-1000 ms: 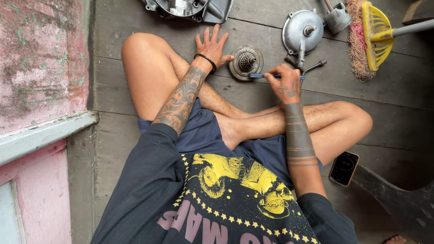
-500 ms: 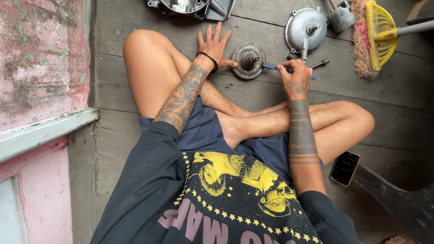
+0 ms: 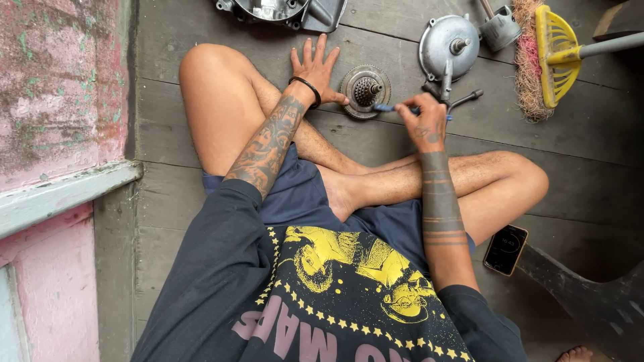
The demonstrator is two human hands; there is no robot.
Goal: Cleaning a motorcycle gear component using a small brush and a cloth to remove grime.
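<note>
Left hand [image 3: 315, 69] flat, fingers spread on worn plank floor [image 3: 590, 141], thumb touching round toothed metal gear disc [image 3: 365, 91], right hand [image 3: 425, 122] fingers clamped on slim blue-handled tool [image 3: 388, 107]

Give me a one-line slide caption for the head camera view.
Seated cross-legged on floorboards, left hand flat beside round toothed metal part, right hand holding blue tool.

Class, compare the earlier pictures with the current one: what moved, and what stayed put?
The right hand keeps its blue-handled tool, its tip near the round toothed part throughout. The left hand stays flat on the floorboards beside it. Nothing was picked up or released; broom and phone unmoved.
</note>
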